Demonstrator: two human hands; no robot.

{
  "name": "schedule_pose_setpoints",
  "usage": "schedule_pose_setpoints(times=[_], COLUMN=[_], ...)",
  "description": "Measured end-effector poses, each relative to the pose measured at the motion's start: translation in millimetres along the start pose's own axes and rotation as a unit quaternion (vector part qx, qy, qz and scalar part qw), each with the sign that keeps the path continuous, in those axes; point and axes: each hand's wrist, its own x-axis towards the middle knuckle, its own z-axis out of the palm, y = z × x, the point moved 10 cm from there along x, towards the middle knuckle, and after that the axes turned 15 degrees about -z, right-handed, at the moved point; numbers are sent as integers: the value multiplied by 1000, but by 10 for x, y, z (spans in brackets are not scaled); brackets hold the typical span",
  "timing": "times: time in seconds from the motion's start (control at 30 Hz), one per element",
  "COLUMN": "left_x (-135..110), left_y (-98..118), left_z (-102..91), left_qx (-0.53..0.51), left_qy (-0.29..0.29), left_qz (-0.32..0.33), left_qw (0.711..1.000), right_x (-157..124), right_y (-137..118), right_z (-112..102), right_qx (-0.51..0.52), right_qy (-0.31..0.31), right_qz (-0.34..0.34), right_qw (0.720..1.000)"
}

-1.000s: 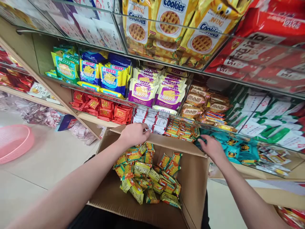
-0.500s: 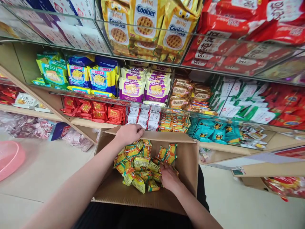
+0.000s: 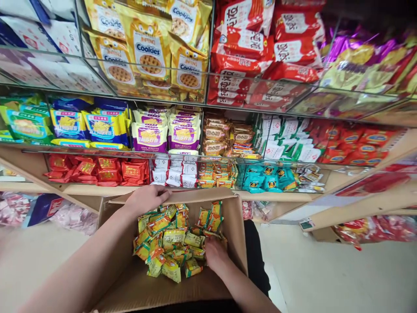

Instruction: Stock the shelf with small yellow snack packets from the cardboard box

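An open cardboard box (image 3: 239,230) sits in front of me, holding many small yellow-and-green snack packets (image 3: 174,239). My left hand (image 3: 148,199) is closed over the box's far rim, thumb side toward the right. Down inside the box, my right hand (image 3: 215,253) is curled into the packets on the right side of the heap. Its fingertips are partly hidden among the wrappers, so how many packets it has hold of does not show.
Directly beyond the box, a lower shelf holds red packets (image 3: 109,170), white packets (image 3: 174,173), similar yellow-orange packets (image 3: 216,174) and teal packets (image 3: 265,178). Glass-fronted shelves above carry soda biscuits (image 3: 150,134) and cookie bags (image 3: 148,50). Bagged goods (image 3: 73,217) lie on the floor at left.
My view has turned right, so shelves and box appear farther left. My right hand's fingers have curled deeper into the packets. The left hand stays on the far rim.
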Motion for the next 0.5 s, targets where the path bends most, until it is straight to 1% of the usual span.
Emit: schedule_pose_setpoints(times=[0.1, 0.23, 0.27, 0.3, 0.33, 0.37, 0.4, 0.43, 0.47, 0.5], left_x=[19, 48, 36, -1, -75, -195, -359, -551, -742, -891], left_y=[-15, 0, 4, 14, 35, 65, 102, 155, 221, 303], left_z=[-11, -31, -57, -103, -166, -233, -287, -304, -273, -178], left_qx=[-9, -24, -40, -69, -109, -159, -215, -268, -314, -353], left_qy=[7, 11, 24, 50, 89, 136, 182, 215, 226, 202], left_qz=[-1, 13, 17, 23, 37, 58, 87, 122, 156, 180], left_qw=[1000, 1000, 999, 996, 989, 976, 956, 931, 909, 896], right_x=[1, -80, -116, -161, -214, -271, -328, -382, -434, -484], right_y=[13, -1, 6, 23, 39, 45, 33, -5, -69, -150], right_z=[-16, -167, -223, -290, -366, -442, -515, -590, -670, -754], right_qx=[11, 39, 62, 101, 161, 239, 326, 409, 474, 521], right_qy=[4, 35, 53, 81, 119, 159, 193, 217, 227, 224], right_qz=[-3, -27, -27, -22, -20, -26, -41, -67, -100, -134], right_qw=[1000, 998, 996, 991, 980, 958, 925, 884, 845, 813])
